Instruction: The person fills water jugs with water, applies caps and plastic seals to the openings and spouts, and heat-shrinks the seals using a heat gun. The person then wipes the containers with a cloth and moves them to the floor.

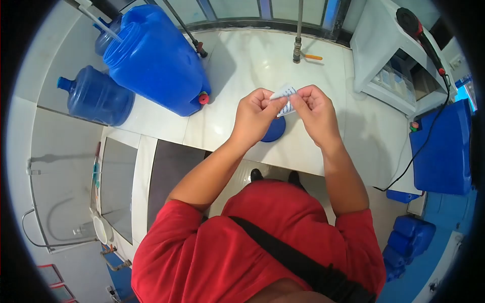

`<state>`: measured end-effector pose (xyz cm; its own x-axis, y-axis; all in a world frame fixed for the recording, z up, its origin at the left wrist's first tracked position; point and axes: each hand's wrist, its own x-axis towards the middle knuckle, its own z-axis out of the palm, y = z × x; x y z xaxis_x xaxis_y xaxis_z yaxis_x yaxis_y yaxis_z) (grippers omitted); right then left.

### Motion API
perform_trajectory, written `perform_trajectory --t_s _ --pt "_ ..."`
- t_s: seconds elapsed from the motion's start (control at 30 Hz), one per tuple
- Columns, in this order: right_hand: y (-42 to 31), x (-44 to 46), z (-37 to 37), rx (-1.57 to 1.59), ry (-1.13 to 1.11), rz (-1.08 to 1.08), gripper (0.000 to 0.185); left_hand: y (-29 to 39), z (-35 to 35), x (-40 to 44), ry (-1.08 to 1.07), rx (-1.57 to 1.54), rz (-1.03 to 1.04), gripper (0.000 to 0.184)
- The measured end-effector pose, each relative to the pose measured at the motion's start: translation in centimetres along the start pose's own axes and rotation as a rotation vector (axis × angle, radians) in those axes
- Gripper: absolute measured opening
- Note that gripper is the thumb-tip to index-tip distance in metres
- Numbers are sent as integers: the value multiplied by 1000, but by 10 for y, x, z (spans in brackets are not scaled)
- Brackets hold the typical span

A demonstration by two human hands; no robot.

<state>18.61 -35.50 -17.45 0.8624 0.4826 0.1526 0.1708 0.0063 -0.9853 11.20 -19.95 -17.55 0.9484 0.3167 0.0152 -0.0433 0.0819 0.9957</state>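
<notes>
Plainly, we see two bare hands meeting over a pale counter (242, 50), both busy with one small printed white slip (284, 93). The left hand (258, 112) pinches the slip's near-left edge between thumb and curled fingers; the right hand (316, 112) grips its other side the same way, so neither hand is free. The slip sits between the two sets of fingertips, bent, with lettering showing above and below the thumbs. As for progress, we judge that the handling is partway: the slip is off the counter and gripped from both sides, but not yet laid down, and we cannot tell whether it is folding or coming apart in layers. Just below the left hand, partly hidden by it, a round blue lid (274, 130) lies on the counter, touched by no fingertips that we can see. Well left of the left hand stands a large blue jerrycan (156, 60) with a red-ended tap (203, 98); beyond the right hand, a pipe valve has an orange handle (312, 57).
</notes>
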Motion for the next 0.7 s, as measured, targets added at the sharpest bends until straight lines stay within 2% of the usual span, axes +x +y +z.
perform_trajectory --t_s 0.07,0.1,0.13,0.2,0.27,0.3,0.33,0.37,0.4,0.47,0.5,0.57,0.63,0.7 --pt "3 1 -3 98 -28 48 20 3 4 -2 12 18 -11 14" --pt "5 2 -4 71 3 -19 19 7 6 -4 9 19 -6 14" --pt "6 2 -7 43 34 -87 18 11 8 -7 -16 -76 -18 15" --pt "-1 -2 -14 94 24 -43 17 11 5 -6 -43 -170 -30 19" --pt "-12 -8 -17 147 11 6 15 -3 -3 -1 -47 -83 114 26" --pt "-18 -11 -15 302 -40 27 15 -4 -1 -2 -47 -82 114 26" --pt "-21 -13 -15 455 -90 47 15 -5 3 -4 -38 -62 214 23" --pt "-17 -12 -16 454 -86 43 15 -6 8 -4 -31 -44 315 21" --pt "-7 -10 -16 448 -97 44 18 -6 9 -5 -38 -47 320 21" --pt "8 -7 -18 431 -96 32 21 -5 7 -9 -68 -10 156 20" --pt "13 -7 -19 358 -186 90 23 -1 6 -9 -91 -19 169 20" --pt "14 -8 -21 180 -283 165 30 7 2 -10 13 -283 -360 25" --pt "-19 -8 -30 -165 -154 -92 33 -4 -11 -10 70 -191 -319 36" --pt "-35 30 -71 -518 129 -584 35 -12 -30 -11 235 -129 -209 33"
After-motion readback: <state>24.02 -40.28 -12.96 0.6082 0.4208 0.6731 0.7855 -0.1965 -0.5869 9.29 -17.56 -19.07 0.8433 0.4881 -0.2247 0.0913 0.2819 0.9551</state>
